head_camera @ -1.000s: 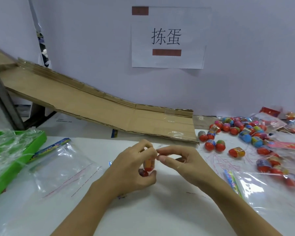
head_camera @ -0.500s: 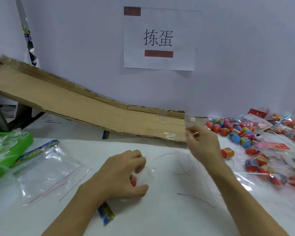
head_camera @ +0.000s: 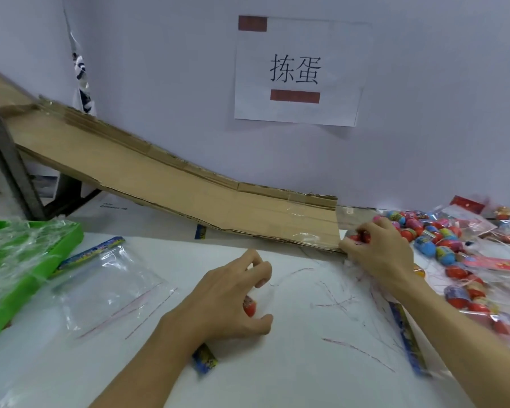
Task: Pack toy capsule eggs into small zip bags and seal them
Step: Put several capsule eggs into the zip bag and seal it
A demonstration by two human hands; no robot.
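My left hand [head_camera: 228, 301] sits at the table's middle, fingers curled round a small clear zip bag [head_camera: 265, 301] with a red capsule egg [head_camera: 250, 306] inside. Its blue header strip [head_camera: 204, 358] sticks out under my wrist. My right hand [head_camera: 377, 248] is stretched out to the right, by the cardboard ramp's lower end, fingers closed on a red capsule egg [head_camera: 358, 237] at the edge of the loose egg pile [head_camera: 436, 240].
A cardboard ramp [head_camera: 171, 184] slopes down from the left along the wall. An empty zip bag [head_camera: 106, 284] lies left of my left hand, beside a green tray [head_camera: 27, 278] with plastic. Filled bags [head_camera: 477, 293] and another bag strip [head_camera: 407, 340] lie on the right.
My right hand left the bag at the centre, reached right to the egg pile and closed on an egg. My left hand stayed low on the table holding the bag.
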